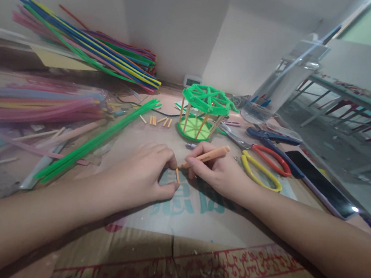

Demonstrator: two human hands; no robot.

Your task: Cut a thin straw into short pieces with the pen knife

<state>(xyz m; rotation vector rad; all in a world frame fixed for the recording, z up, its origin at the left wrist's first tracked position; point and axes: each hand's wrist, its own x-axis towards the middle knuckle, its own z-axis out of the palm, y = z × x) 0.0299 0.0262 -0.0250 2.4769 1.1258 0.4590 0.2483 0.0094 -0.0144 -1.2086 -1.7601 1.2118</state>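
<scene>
My left hand (149, 170) is closed on a short orange-coloured stick (177, 175), held by its ends between thumb and finger. A light orange marker (208, 155) is gripped in my right hand (220, 170), its tip touching or very near the stick's upper end. Both hands rest over a white sheet (131, 218) with teal printed characters. Just beyond them stands a round frame (207, 100) with a green fuzzy spoked top, thin wooden uprights and a green base. Several short coloured stick pieces (154, 120) lie left of the frame.
Green pipe cleaners (100, 140) and a blurred bagged bundle (37, 105) lie left, with a multicoloured bundle (95, 51) behind. At right are scissors (264, 160) with red and yellow handles, dark blue pliers (273, 137), a phone (320, 182) and a clear bottle (276, 87).
</scene>
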